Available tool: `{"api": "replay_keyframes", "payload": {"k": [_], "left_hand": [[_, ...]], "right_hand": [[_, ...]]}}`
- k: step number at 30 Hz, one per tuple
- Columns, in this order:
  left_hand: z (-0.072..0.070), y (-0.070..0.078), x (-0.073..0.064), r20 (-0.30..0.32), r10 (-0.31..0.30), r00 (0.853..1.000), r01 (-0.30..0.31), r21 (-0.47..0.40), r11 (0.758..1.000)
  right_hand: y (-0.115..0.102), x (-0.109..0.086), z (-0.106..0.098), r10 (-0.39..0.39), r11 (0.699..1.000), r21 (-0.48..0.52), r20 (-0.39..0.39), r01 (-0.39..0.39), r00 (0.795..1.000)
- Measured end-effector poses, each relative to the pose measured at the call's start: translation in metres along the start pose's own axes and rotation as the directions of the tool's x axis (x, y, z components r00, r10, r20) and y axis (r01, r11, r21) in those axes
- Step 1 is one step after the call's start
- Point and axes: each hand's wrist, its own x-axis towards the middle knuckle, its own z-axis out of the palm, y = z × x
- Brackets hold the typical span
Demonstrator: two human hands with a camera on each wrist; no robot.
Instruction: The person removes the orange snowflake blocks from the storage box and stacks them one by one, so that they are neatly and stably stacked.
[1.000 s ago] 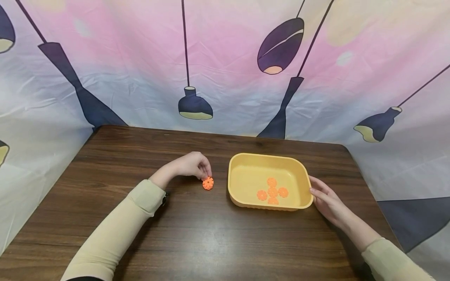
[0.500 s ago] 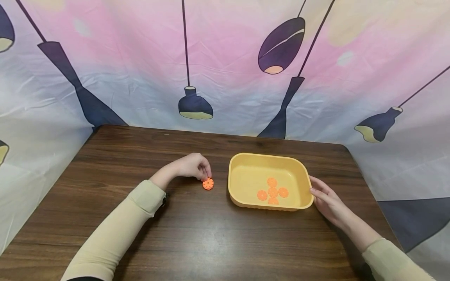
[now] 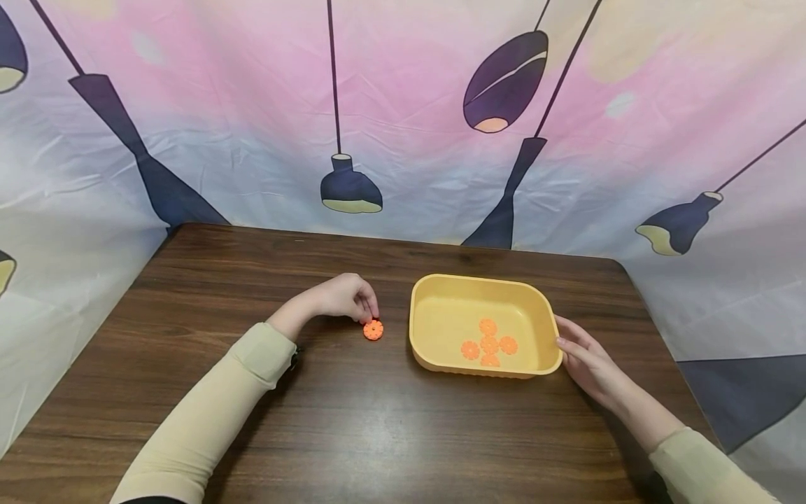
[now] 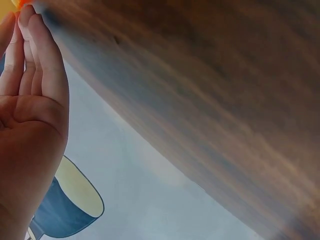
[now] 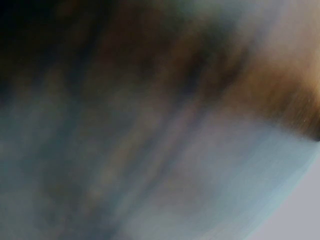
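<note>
At the middle of the table, my left hand (image 3: 348, 297) pinches an orange notched disc (image 3: 373, 330) by its far edge, low at the tabletop. Whether the disc touches the wood I cannot tell. In the left wrist view a bit of orange disc (image 4: 23, 3) shows at the fingertips of the left hand (image 4: 35, 100). A yellow plastic tub (image 3: 434, 318) stands to the right. On its floor lie several more orange discs (image 3: 489, 344), some overlapping. The tub's right end is held by my right hand (image 3: 588, 360), its thumb at the rim. Blur fills the right wrist view.
The dark wooden table (image 3: 352, 434) has its far edge against a printed cloth backdrop (image 3: 403, 105) with lamp shapes. The cloth also hangs along both sides of the table.
</note>
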Motion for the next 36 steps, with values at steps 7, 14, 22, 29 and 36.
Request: {"api": "replay_keyframes", "payload": {"k": [7,14,22,29,36], "left_hand": [[-0.006,0.005,0.000,-0.026,0.030,0.999,-0.030,0.003,1.000],[-0.011,0.017,0.006,-0.078,0.083,0.993,-0.082,0.025,0.996],[-0.013,0.039,0.015,-0.126,0.142,0.982,-0.135,0.057,0.989],[-0.009,0.057,0.027,-0.146,0.193,0.970,-0.186,0.061,0.981],[-0.002,0.075,0.041,-0.146,0.241,0.960,-0.233,0.069,0.970]], "right_hand": [[0.000,0.000,0.000,0.007,1.000,-0.007,-0.006,-0.007,1.000],[0.001,0.000,0.000,-0.005,1.000,0.004,0.000,0.005,1.000],[0.001,0.001,0.000,-0.002,1.000,0.001,-0.009,0.002,1.000],[0.002,0.001,0.000,-0.010,1.000,0.001,-0.004,0.010,1.000],[0.003,0.001,0.000,-0.007,1.000,0.000,-0.012,0.007,1.000]]}}
